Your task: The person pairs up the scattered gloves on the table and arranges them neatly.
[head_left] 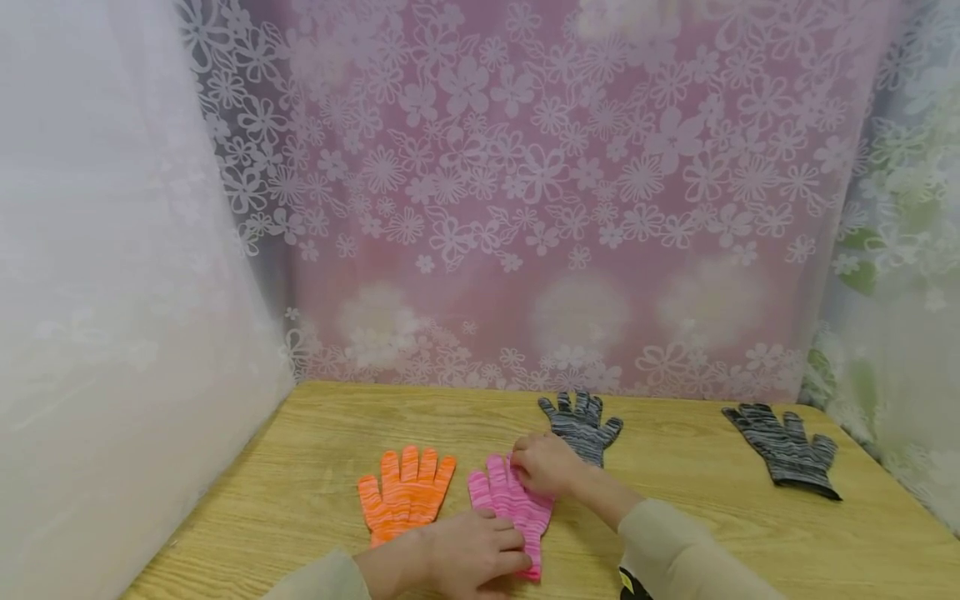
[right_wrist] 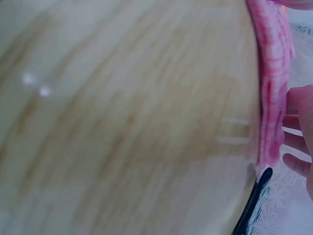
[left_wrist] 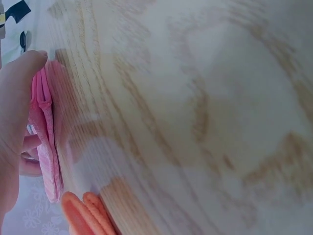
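A pink knit glove (head_left: 514,502) lies flat on the wooden table, fingers pointing away from me. My left hand (head_left: 480,550) rests over its lower part, fingertips at the cuff side. In the left wrist view the thumb touches the layered pink cuff (left_wrist: 43,90), and the other fingers lie along the glove's face. Over the glove's upper right fingers, my right hand (head_left: 546,463) bends its fingertips down onto the knit. The right wrist view shows those fingers (right_wrist: 296,142) against the pink fabric (right_wrist: 273,88). An orange knit glove (head_left: 408,487) lies just to the left, its cuff hidden behind my left forearm.
A grey-black striped glove (head_left: 581,429) lies behind my right hand, its cuff partly covered. Another grey-black glove (head_left: 787,450) is at the table's right side. Flowered curtains (head_left: 555,208) border the wooden table (head_left: 300,500) at the back and sides.
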Demonstrator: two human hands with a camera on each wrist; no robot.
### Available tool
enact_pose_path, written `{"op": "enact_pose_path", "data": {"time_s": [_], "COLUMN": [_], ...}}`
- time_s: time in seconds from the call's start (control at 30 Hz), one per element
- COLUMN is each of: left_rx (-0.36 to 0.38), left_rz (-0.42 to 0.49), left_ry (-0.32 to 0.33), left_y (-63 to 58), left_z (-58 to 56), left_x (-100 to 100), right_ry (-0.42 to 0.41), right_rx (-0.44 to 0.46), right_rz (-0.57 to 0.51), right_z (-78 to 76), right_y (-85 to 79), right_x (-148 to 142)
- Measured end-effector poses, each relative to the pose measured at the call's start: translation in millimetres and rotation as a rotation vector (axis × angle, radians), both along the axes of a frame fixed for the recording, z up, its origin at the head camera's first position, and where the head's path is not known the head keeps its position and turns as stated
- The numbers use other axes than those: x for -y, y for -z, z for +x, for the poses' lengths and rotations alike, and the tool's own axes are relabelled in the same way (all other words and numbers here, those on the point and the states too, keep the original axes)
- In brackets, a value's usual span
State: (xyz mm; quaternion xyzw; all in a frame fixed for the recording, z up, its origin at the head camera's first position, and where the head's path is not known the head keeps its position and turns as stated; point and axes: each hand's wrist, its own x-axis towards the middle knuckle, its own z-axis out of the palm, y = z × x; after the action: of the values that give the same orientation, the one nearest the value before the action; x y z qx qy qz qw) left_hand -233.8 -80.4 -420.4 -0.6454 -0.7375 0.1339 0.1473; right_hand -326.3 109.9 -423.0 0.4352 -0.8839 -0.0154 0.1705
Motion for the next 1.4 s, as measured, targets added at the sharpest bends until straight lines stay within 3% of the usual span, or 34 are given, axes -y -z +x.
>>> {"op": "enact_pose_path", "data": {"time_s": [0.1, 0.37, 0.63, 0.83, 0.97, 1.1, 1.2, 1.3, 1.4], "left_rx": [0.022, 0.116, 0.086, 0.048, 0.119, 0.169, 0.108, 0.08, 0.118], "left_rz": [-0.003, 0.008, 0.014, 0.017, 0.028, 0.098, 0.2, 0.291, 0.356], "left_ry": [-0.003, -0.034, -0.045, -0.042, -0.067, -0.133, -0.214, -0.355, -0.531], "left_y": [-1.0, -3.4, -2.9, -2.3, -4.1, -7.6, -8.6, -10.2, -12.6], "left_z": [-0.3, -2.1, -1.0, 0.4, 0.6, -1.8, -7.8, -16.9, -26.0], "left_x": [0, 0, 0, 0, 1, 3, 8, 13, 17], "right_ry": [0.021, 0.035, 0.088, 0.064, 0.059, 0.029, -0.029, -0.147, -0.318], "right_rx": [0.034, 0.175, 0.201, 0.23, 0.255, 0.25, 0.24, 0.221, 0.186], "right_rz": [0.004, -0.108, -0.119, -0.111, -0.119, -0.135, -0.109, -0.054, -0.001], "right_z": [0.9, 0.7, 1.0, 2.9, 5.5, 12.7, 22.1, 34.6, 48.2], "right_y": [2.8, 2.3, 0.5, -0.7, -4.3, -10.2, -15.9, -21.9, -26.7], "right_x": [0, -2, -6, -10, -16, -23, -28, -31, -32]}}
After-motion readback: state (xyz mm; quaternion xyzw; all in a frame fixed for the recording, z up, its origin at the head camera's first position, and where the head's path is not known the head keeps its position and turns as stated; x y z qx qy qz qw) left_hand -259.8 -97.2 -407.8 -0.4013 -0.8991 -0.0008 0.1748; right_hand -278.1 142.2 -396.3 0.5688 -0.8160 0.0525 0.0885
